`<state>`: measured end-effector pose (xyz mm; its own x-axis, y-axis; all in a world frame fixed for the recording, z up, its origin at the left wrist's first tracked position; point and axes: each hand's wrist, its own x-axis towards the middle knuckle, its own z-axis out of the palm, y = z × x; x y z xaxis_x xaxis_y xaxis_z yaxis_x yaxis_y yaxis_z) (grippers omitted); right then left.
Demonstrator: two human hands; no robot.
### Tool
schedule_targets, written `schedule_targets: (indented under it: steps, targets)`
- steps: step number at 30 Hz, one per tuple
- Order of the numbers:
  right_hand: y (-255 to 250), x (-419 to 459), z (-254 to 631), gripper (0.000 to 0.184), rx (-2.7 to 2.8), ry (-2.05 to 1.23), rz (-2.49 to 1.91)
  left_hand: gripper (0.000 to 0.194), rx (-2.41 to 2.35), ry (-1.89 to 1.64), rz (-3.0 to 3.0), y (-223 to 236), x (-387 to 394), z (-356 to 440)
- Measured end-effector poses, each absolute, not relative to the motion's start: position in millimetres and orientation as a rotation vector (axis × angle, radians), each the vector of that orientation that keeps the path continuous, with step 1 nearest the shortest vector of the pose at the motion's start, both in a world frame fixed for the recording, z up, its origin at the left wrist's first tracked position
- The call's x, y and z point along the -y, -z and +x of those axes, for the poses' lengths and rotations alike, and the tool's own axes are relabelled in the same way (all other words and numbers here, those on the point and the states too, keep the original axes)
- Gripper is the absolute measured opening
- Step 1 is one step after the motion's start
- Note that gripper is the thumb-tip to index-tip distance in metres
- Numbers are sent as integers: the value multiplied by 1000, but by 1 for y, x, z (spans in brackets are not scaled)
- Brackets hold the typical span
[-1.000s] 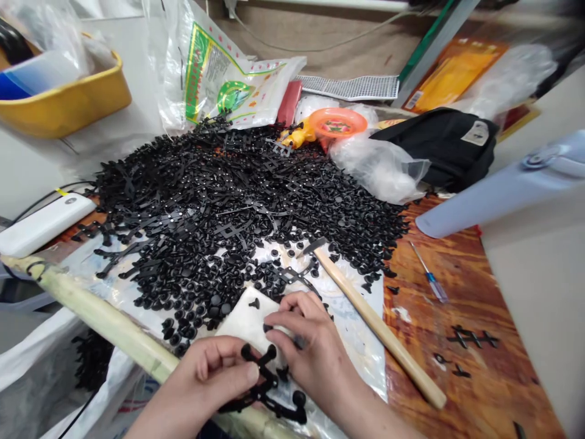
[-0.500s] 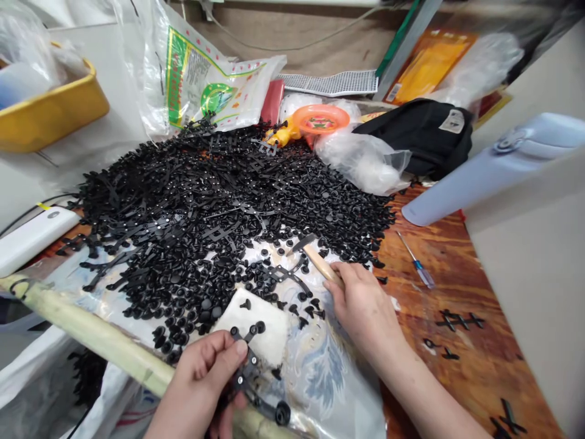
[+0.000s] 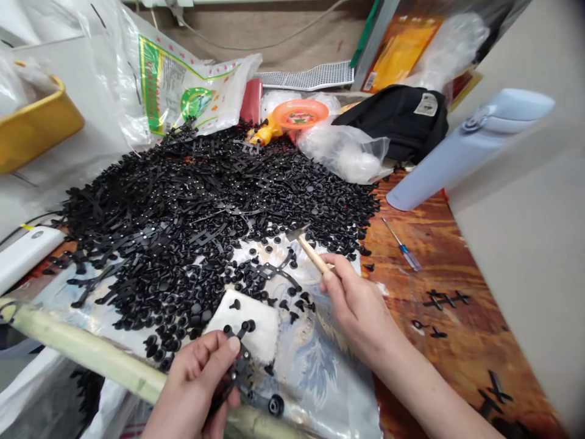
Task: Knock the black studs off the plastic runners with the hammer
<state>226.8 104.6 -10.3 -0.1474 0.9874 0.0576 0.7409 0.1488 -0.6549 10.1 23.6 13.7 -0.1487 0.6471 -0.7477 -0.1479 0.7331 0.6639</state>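
My left hand (image 3: 201, 378) pinches a black jointed plastic linkage (image 3: 244, 360) with silver rivets and round knobs on its ends. The linkage hangs over the lower edge of a white square pad (image 3: 260, 326), on which a small black peg (image 3: 234, 304) lies. My right hand (image 3: 354, 292) is closed around the wooden handle of a small hammer (image 3: 314, 255). The hammer's metal head lies at the edge of a large pile of black plastic parts (image 3: 219, 189). Another black linkage (image 3: 278, 271) rests just left of the hammer handle.
A screwdriver (image 3: 402, 245) and several loose black pieces (image 3: 445, 299) lie on the wooden table at right. A light blue bottle (image 3: 457, 155) stands behind them. At the back are a black bag (image 3: 397, 122) and an orange dish (image 3: 300, 114). A pale pole (image 3: 86, 347) crosses the front left.
The whole view has shifted, so things appear further left and slightly higher. Both hands keep their holds on the linkage and the hammer; the hammer's head looks slightly turned.
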Motion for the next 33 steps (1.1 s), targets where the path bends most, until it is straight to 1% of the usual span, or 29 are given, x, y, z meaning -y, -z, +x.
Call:
schedule_targets:
  steps: [5,16,22,33]
  targets:
    - [8,-106,226,32,1907,-674,-1589,45,-1607,-741,426,-11,-24,13]
    - [9,-99,222,38,1976,-745,-1457,46,-1627,-744,446,-7,-24,14]
    - [8,-98,219,38,1970,-777,-1453,43,-1617,-821,411,-9,-23,14]
    - [8,-98,219,36,1983,-793,-1418,47,-1637,-743,464,-9,-24,14]
